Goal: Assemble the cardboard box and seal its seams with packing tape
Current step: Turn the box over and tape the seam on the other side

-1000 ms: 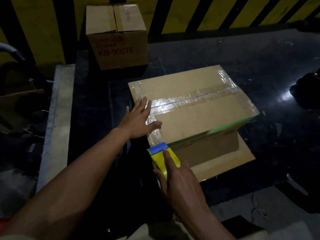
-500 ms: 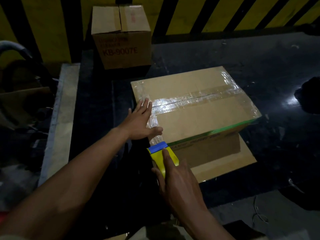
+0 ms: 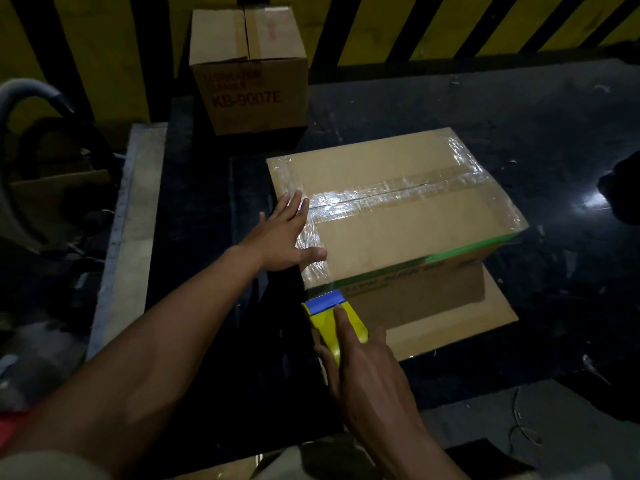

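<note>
A closed cardboard box point(image 3: 408, 237) lies on the dark floor, its top flaps shut. Shiny clear tape point(image 3: 388, 194) runs along the centre seam and down the left and right edges. My left hand point(image 3: 284, 233) rests flat on the box's left edge, fingers spread, pressing the tape there. My right hand point(image 3: 363, 372) grips a yellow tape dispenser with a blue blade end point(image 3: 332, 313), held against the box's near left corner. A thin strip of tape stretches from the blade up to the corner. One loose flap point(image 3: 450, 327) lies flat on the floor beneath the box.
A second taped box marked KB-9007E point(image 3: 249, 71) stands behind, against a yellow-and-black striped wall point(image 3: 415, 22). A pale concrete strip point(image 3: 128, 230) borders the floor on the left, with a grey curved object and clutter point(image 3: 41, 150) beyond. A dark shape point(image 3: 623, 188) sits at the right edge.
Both hands stay almost where they were. My left hand has slid slightly along the left edge tape; the dispenser remains at the near corner.
</note>
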Demonstrator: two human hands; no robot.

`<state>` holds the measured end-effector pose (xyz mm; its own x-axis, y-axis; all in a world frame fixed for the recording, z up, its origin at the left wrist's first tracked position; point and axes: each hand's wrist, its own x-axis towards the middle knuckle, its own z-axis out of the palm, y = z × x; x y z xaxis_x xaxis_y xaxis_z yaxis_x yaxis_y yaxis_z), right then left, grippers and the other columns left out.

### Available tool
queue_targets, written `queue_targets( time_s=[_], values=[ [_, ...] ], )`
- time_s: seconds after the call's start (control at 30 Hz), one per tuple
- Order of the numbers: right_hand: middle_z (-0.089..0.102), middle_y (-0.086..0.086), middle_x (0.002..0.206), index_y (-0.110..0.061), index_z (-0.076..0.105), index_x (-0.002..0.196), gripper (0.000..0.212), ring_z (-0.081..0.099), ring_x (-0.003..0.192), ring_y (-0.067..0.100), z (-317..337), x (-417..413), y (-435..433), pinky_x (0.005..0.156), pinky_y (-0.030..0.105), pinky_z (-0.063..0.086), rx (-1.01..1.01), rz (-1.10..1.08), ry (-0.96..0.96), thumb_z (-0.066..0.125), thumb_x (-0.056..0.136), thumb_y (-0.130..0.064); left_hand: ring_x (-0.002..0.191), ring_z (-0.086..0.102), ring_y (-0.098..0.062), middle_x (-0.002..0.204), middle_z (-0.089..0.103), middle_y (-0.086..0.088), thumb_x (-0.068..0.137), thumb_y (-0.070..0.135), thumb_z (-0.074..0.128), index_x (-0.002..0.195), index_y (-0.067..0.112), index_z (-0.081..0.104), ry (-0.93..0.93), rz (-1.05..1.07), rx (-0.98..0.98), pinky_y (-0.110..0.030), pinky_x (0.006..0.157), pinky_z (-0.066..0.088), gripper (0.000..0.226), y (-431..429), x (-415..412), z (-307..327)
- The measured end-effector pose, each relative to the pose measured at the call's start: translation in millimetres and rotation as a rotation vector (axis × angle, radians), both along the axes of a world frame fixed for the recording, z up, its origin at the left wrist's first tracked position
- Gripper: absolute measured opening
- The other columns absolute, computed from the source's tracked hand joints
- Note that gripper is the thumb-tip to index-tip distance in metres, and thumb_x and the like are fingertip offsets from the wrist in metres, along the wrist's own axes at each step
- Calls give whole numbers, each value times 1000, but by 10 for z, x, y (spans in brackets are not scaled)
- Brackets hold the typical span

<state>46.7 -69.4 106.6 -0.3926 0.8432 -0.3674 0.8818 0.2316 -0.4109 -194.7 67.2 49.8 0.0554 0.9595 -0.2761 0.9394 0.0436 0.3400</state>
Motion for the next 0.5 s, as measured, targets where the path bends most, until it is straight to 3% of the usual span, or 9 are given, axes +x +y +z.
queue_targets(
  time_s=[0.33, 0.4, 0.5],
  values=[
    [52, 22, 124, -25, 19, 156, 66, 57, 103, 41, -146, -122, 143, 71, 38, 39, 97, -5, 37, 36, 99, -55, 150, -24, -18, 164, -24, 0, 77, 82, 51, 158, 18, -9, 27, 6, -12, -64, 117, 1, 119, 13, 47, 40],
    [58, 23, 120, -23, 22, 156, 66, 57, 103, 42, -142, -112, 206, 67, 37, 31, 93, -8, 77, 38, 99, -54, 150, -24, -19, 164, -23, -1, 77, 82, 50, 158, 17, -9, 43, 6, -15, -64, 117, 0, 119, 15, 56, 57],
    [63, 22, 119, -23, 28, 154, 65, 57, 108, 41, -79, -90, 255, 67, 37, 31, 53, -35, 149, 42, 98, -52, 150, -23, -20, 165, -23, -2, 77, 82, 50, 158, 17, -9, 61, 18, -19, -62, 118, -2, 119, -1, 84, 76]
  ],
)
